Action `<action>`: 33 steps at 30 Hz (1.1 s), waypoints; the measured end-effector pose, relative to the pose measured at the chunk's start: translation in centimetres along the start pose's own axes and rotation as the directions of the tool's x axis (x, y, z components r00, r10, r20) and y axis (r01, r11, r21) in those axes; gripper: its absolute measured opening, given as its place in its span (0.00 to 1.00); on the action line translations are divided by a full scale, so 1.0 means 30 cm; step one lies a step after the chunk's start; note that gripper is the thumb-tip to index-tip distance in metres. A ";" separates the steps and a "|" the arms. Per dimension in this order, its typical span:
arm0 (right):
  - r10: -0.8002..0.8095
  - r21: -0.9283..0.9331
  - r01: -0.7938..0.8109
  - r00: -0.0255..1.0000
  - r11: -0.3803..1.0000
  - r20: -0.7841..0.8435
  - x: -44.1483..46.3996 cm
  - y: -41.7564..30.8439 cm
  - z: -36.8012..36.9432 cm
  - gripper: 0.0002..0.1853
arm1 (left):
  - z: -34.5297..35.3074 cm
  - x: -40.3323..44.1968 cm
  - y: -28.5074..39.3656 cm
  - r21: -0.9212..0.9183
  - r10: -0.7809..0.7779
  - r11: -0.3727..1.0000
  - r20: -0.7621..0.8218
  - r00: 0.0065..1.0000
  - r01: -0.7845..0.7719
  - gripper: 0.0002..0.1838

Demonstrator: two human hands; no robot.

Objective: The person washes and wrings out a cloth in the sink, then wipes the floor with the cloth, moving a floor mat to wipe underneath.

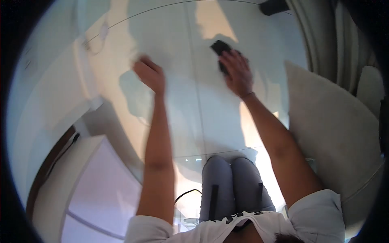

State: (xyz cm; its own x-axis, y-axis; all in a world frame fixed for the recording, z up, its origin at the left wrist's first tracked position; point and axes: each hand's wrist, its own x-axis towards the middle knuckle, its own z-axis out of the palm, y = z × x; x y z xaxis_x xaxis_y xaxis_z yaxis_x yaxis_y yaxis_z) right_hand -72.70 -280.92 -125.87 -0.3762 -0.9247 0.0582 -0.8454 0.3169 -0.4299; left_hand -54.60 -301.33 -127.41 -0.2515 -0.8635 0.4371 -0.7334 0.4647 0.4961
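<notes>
My right hand [239, 77] lies over a dark, soft-looking black cloth [220, 46] on the pale tiled floor [178, 105]. Its fingers press down on the cloth, and a corner sticks out past the fingertips. To the left, my left hand [150, 73] hovers with its fingers curled in, somewhat blurred by motion. Nothing shows in it, though its palm side faces away from me. Its shadow falls on the tiles beside it.
A white cabinet [101, 182] stands at the lower left. A beige upholstered piece [328, 117] and curtains [324, 40] line the right side. A black cylindrical object [273, 7] lies at the top. A thin white cable [97, 44] is at the upper left. My knees [231, 174] are below.
</notes>
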 end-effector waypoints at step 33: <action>-0.694 0.018 0.704 0.704 0.710 -0.153 0.381 -1.625 0.897 0.11 | -0.590 -0.993 -0.101 0.250 -0.301 0.942 0.344 0.889 0.223 0.11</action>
State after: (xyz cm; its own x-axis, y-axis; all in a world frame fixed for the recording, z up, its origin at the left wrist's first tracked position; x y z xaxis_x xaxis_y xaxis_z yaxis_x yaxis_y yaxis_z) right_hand -25.58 -312.63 -128.50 0.2635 -0.8383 0.4772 -0.8582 -0.4297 -0.2810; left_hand -33.71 -273.53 -128.65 -0.2201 -0.9753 -0.0190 -0.9048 0.1968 0.3775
